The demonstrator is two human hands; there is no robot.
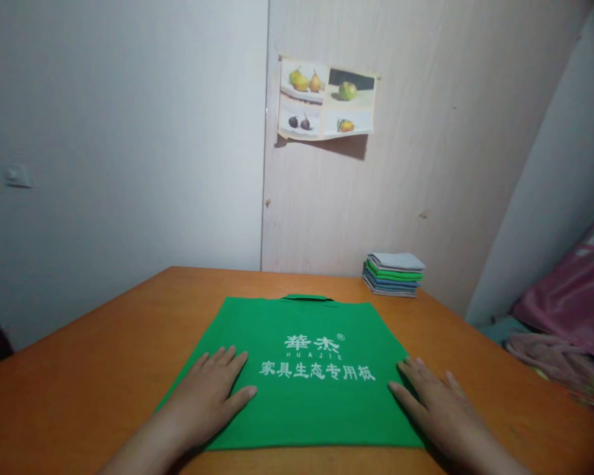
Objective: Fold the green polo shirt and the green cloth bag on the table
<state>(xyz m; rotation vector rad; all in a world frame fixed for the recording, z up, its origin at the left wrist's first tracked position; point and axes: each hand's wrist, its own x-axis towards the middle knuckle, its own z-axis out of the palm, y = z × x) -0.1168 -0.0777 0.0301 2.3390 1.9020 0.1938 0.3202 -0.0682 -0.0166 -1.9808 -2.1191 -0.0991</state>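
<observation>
A green tote bag (317, 415) with white printed lettering lies flat on the orange-brown table (99, 369). Its handle (309, 297) is at the far edge, away from me. My left hand (208, 392) rests palm down on the bag's left side, fingers stretched out and holding nothing. On the right edge of the bag lies my right hand (433, 402), also flat, with its fingers extended and partly over the tabletop.
A neat stack of folded cloths (394, 274) in grey, green and blue sits at the table's far right corner. Behind it is a wall with a pinned fruit picture sheet (327, 99). Pink fabric (569, 303) hangs at the right, beyond the table edge.
</observation>
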